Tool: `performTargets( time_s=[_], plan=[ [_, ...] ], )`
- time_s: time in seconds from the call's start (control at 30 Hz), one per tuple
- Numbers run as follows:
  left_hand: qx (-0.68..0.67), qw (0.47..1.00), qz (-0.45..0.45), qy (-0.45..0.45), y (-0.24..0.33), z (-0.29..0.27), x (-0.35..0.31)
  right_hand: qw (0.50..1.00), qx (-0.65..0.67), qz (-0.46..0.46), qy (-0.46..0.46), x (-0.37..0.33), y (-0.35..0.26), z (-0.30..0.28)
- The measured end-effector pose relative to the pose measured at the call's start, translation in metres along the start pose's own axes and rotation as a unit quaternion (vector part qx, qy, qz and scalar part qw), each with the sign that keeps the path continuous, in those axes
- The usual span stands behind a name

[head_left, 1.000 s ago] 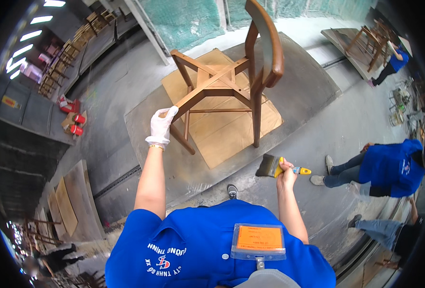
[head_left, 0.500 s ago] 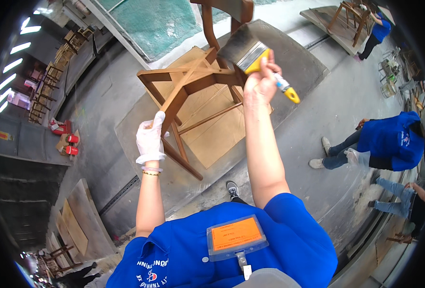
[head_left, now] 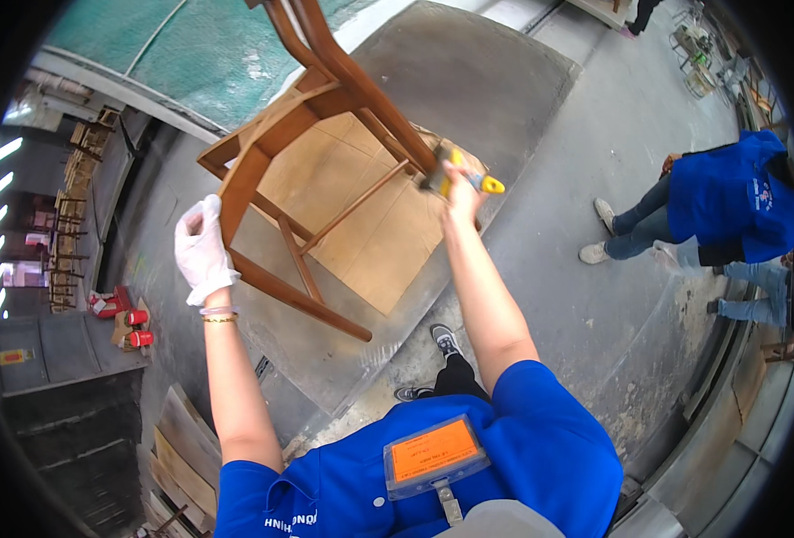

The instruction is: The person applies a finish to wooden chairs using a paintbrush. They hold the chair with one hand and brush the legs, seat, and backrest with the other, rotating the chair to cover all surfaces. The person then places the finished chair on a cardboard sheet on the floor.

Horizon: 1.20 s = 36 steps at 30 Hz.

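I see one grey platform (head_left: 522, 99) filling the upper middle of my view, with one flat sheet of brown board (head_left: 375, 229) lying on it. Over that board one wooden chair (head_left: 312, 117) is tipped up, its back rising toward 12 o'clock and its legs pointing down toward 6 and 7 o'clock. I count four legs and two thin rungs between them.

At 3 o'clock one co-worker in a blue top (head_left: 729, 193) bends over the floor, well apart from the chair.

My left hand (head_left: 202, 251), in one white glove, sits at 9 o'clock and is closed around the chair's left leg. My right hand (head_left: 460, 193), bare, is just above centre toward 1 o'clock, clenched around one paintbrush (head_left: 455, 170) with a yellow handle; its bristles touch the chair's right leg.

At 8 o'clock, near the left rim, two small red cans (head_left: 135, 327) stand on the floor.
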<state>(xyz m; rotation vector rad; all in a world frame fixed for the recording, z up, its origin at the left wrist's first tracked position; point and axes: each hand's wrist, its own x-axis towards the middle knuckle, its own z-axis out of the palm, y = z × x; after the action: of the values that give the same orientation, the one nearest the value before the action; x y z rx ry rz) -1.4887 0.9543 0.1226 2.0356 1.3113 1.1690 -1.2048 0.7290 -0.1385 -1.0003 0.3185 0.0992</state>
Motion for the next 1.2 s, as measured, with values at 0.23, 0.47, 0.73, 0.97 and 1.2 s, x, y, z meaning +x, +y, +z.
performTargets(
  time_s=[0.23,0.47,0.73,0.97,1.2],
  plan=[
    [-0.024,0.998,0.048,-0.046,-0.017,0.021,0.066,0.988,0.141,0.03,0.062,0.026,0.035,-0.065],
    [0.007,0.995,0.044,-0.093,-0.012,0.034,0.109,0.976,-0.05,-0.021,0.209,0.053,0.057,-0.05],
    [0.097,0.99,0.077,-0.068,-0.005,0.036,0.12,0.986,0.132,0.048,0.085,0.023,0.015,-0.003],
    [0.106,0.988,0.101,-0.056,0.0,0.035,0.092,0.967,0.031,-0.246,-0.065,-0.013,-0.011,0.072],
    [-0.027,0.991,0.051,-0.117,0.015,0.025,0.072,0.674,-0.189,-0.627,-0.343,-0.068,-0.04,0.233]
  ],
)
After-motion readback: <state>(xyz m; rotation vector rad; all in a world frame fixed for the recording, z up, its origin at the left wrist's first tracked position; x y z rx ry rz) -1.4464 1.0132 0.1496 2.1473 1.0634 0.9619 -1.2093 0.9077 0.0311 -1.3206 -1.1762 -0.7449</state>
